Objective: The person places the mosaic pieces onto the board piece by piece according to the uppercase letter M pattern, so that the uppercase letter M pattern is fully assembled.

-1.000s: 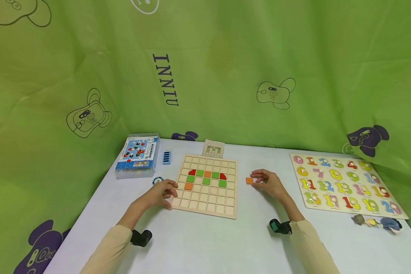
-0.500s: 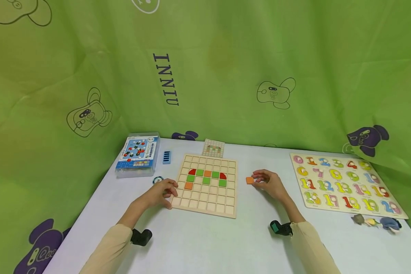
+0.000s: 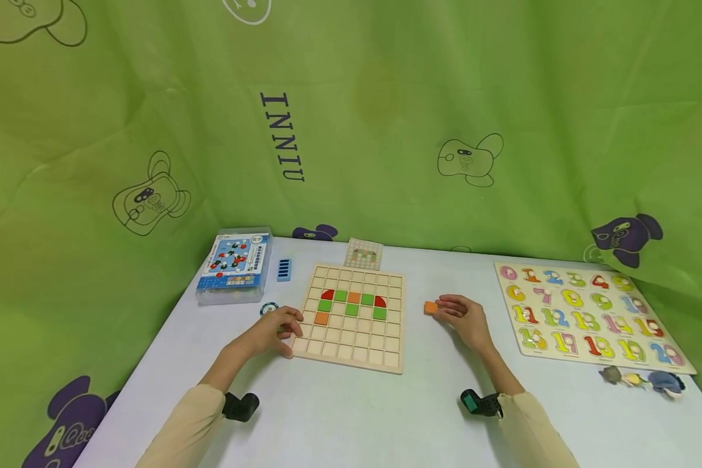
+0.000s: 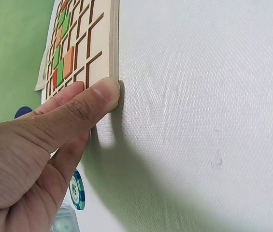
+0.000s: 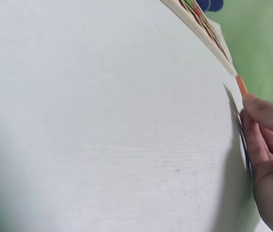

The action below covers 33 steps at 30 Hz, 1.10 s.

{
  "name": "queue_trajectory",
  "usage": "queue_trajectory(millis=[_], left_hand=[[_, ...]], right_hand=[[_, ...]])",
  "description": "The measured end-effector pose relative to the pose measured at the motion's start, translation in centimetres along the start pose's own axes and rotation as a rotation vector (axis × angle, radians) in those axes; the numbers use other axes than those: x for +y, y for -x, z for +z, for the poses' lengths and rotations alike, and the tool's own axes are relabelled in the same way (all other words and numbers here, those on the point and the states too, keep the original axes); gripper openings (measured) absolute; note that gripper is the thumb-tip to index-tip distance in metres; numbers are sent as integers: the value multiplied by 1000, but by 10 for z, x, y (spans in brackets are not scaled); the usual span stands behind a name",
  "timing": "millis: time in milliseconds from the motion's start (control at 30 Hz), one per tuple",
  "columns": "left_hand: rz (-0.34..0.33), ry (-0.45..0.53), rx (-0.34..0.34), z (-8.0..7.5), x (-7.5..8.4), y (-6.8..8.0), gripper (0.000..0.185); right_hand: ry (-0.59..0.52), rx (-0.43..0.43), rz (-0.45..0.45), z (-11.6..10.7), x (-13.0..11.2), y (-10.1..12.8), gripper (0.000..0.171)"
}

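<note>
A wooden grid board (image 3: 353,338) lies flat on the white table, with red, green and orange tiles set in its upper rows. My left hand (image 3: 289,325) rests at the board's near-left corner. In the left wrist view its thumb (image 4: 102,94) presses against the board's edge (image 4: 114,43), and the fingers lie straight on top. Right of the board my right hand (image 3: 447,307) pinches a loose orange square tile (image 3: 431,307) at its fingertips, low over the table. The right wrist view shows the tile's edge (image 5: 241,84) just above those fingertips (image 5: 252,104).
A number puzzle board (image 3: 585,312) lies at the right, with small animal figures (image 3: 643,379) by its near corner. At the back left stand a blue boxed game (image 3: 235,263), a small blue piece (image 3: 284,269) and a pattern card (image 3: 364,255). A chip (image 3: 269,309) lies beside my left hand.
My right hand has shifted slightly to the right, and the orange tile has gone with it. The left hand and the board have not moved.
</note>
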State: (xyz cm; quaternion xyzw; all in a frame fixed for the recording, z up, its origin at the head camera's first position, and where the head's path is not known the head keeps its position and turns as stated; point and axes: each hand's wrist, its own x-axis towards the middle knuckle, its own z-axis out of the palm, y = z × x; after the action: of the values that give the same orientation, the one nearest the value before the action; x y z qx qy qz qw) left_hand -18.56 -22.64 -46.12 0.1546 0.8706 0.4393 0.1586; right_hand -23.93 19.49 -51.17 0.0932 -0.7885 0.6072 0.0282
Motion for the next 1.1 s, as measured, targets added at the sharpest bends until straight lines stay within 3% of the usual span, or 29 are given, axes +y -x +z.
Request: queue_trajectory(millis=[200, 500, 1100], left_hand=[[2, -5, -4, 0, 1, 0, 27], [2, 3, 0, 0, -1, 0, 28], [14, 16, 6, 0, -3, 0, 28]], right_hand=[[-27, 59, 58, 8, -4, 7, 38], [-66, 57, 74, 20, -9, 19, 35], [-120, -19, -36, 31, -18, 29, 34]])
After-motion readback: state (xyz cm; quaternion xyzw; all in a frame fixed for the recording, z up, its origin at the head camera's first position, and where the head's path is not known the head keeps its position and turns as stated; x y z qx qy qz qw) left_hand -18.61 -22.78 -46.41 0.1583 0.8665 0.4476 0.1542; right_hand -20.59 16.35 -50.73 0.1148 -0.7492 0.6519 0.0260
